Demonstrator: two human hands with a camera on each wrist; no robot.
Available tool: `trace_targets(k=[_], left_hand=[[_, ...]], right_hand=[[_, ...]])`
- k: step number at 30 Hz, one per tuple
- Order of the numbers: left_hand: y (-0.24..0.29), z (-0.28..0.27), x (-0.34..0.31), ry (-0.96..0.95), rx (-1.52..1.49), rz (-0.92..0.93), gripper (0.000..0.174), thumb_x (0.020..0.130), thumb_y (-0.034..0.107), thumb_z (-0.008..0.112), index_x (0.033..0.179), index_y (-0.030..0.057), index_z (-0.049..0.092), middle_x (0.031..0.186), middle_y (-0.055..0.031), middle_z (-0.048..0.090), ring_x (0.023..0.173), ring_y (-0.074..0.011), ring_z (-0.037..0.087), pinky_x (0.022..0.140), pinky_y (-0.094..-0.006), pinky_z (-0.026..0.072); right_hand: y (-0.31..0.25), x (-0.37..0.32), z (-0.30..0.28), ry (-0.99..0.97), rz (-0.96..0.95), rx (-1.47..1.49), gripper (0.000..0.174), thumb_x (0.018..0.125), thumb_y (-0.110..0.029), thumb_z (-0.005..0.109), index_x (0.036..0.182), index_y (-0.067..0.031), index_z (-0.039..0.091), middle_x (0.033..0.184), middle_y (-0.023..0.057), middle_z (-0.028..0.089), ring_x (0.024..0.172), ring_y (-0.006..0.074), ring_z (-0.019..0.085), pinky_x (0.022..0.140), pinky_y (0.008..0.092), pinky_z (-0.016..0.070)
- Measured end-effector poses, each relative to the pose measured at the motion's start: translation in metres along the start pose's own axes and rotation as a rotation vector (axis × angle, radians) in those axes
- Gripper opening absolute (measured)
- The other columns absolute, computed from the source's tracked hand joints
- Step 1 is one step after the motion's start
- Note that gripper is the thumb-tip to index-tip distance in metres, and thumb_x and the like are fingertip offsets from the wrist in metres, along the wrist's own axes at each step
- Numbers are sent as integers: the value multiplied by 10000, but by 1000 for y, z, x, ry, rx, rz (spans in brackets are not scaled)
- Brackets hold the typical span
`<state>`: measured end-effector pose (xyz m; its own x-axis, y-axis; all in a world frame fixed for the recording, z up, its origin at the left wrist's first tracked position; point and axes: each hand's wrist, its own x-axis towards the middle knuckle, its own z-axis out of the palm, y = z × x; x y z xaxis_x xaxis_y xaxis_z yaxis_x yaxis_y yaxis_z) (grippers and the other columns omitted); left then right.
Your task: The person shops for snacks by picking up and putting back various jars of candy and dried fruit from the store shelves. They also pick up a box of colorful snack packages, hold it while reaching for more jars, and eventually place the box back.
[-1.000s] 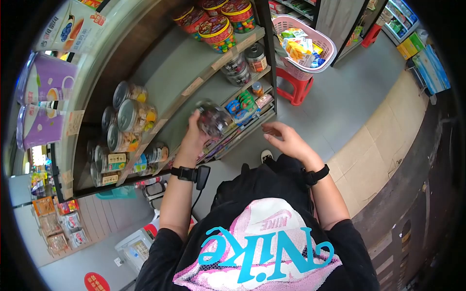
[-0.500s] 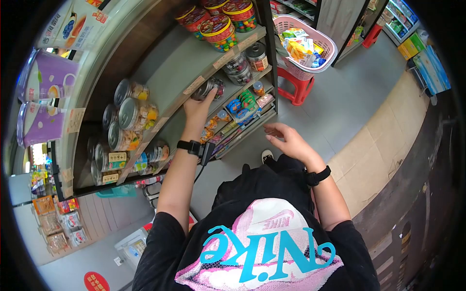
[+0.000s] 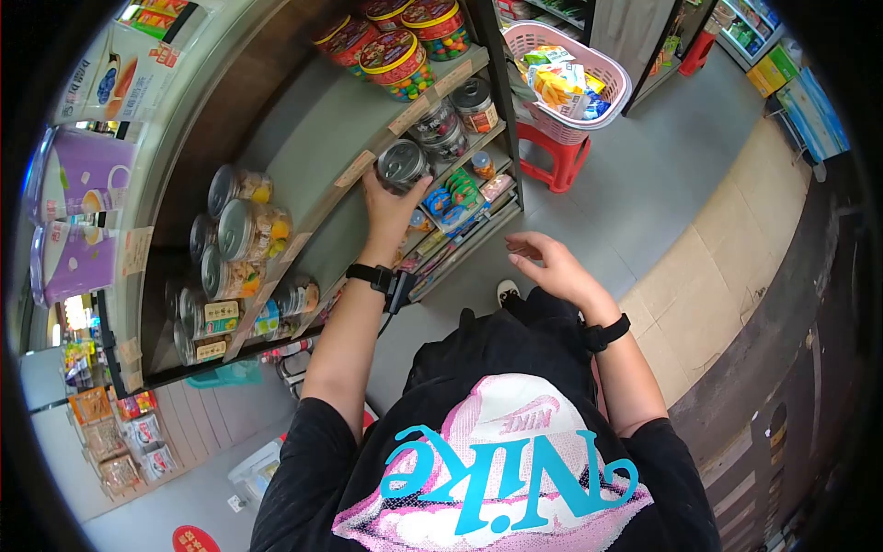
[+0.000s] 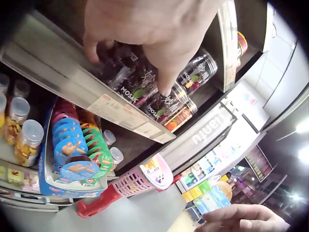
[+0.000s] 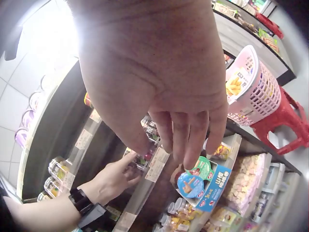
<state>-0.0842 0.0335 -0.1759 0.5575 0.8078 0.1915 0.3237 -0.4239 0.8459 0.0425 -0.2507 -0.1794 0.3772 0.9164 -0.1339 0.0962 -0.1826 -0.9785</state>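
My left hand [image 3: 390, 213] grips a clear plastic jar [image 3: 402, 164] with a grey lid and dark contents, its thumb and fingers around the sides. In the left wrist view, the gripped jar [image 4: 129, 77] stands on the shelf just behind the price strip, partly covered by the hand. Similar dark jars [image 3: 441, 131] stand beside it on the same shelf. The right hand [image 3: 555, 269] hangs in front of the body with fingers loosely bent and holds nothing.
Red candy tubs [image 3: 397, 64] stand one shelf up, and fruit jars [image 3: 253, 230] sit to the left. Below is a display box [image 4: 72, 186] of blue and green packs. A pink basket [image 3: 618, 81] of snacks rests on a red stool [image 3: 561, 164] beyond the shelf.
The left hand has carried the jar from in front of the shelf up and onto it, next to the similar jars. The jar now stands lid up. The right hand stays nearly still.
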Motion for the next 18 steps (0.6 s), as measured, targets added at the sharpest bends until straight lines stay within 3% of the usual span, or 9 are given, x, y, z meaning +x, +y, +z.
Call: trace_targets(k=[2, 4, 8, 10, 11, 13, 18], left_hand=[[-4, -7, -6, -42, -90, -25, 1029, 740, 235, 903, 1492, -46, 259, 1488, -229, 351, 1312, -309, 474, 1064, -429, 431], [-9, -19, -14, 36, 61, 192, 941, 781, 205, 868, 1487, -26, 291, 1479, -215, 391, 1325, -300, 473, 1070, -447, 418], [-4, -54, -60, 55, 128, 203, 776, 826, 153, 816, 1443, -4, 372, 1428, -199, 452, 1321, -297, 480, 1068, -441, 420], [-11, -66, -92, -45, 244, 169, 537, 839, 94, 759, 1315, 21, 520, 1337, -188, 515, 1239, -341, 541, 1039, -427, 452], [-14, -71, -106, -40, 244, 165, 537, 839, 94, 759, 1315, 21, 520, 1337, -188, 515, 1239, -341, 541, 1039, -427, 452], [-21, -78, -131, -339, 415, 214, 456, 843, 90, 732, 1266, 49, 567, 1301, -182, 520, 1229, -366, 532, 1044, -423, 445], [-83, -86, -165, -361, 421, 74, 472, 838, 99, 732, 1278, 71, 564, 1342, -172, 497, 1281, -379, 481, 1080, -432, 409]], right_hand=[[0, 2, 1, -8, -4, 0, 414, 938, -179, 657, 1278, 46, 587, 1215, 192, 655, 1107, 272, 663, 963, 381, 515], [-4, 3, 0, -19, 15, 1, 414, 940, -180, 655, 1282, 43, 585, 1215, 190, 656, 1108, 271, 663, 964, 381, 515], [-3, 4, 0, -21, 25, 17, 414, 946, -173, 649, 1296, 36, 578, 1221, 187, 657, 1112, 269, 661, 965, 381, 515], [-1, 4, 0, -18, 22, 16, 415, 946, -170, 649, 1299, 36, 576, 1222, 188, 656, 1114, 271, 661, 965, 380, 517], [-1, 5, 0, -13, 19, 17, 416, 947, -167, 648, 1301, 37, 573, 1223, 189, 656, 1116, 273, 660, 964, 379, 519], [-1, 7, 0, -28, 31, 4, 417, 948, -168, 649, 1302, 39, 572, 1224, 189, 656, 1115, 275, 661, 962, 378, 520], [-7, 14, 4, -71, 46, -27, 421, 950, -175, 651, 1300, 45, 569, 1223, 190, 657, 1111, 281, 662, 958, 376, 524]])
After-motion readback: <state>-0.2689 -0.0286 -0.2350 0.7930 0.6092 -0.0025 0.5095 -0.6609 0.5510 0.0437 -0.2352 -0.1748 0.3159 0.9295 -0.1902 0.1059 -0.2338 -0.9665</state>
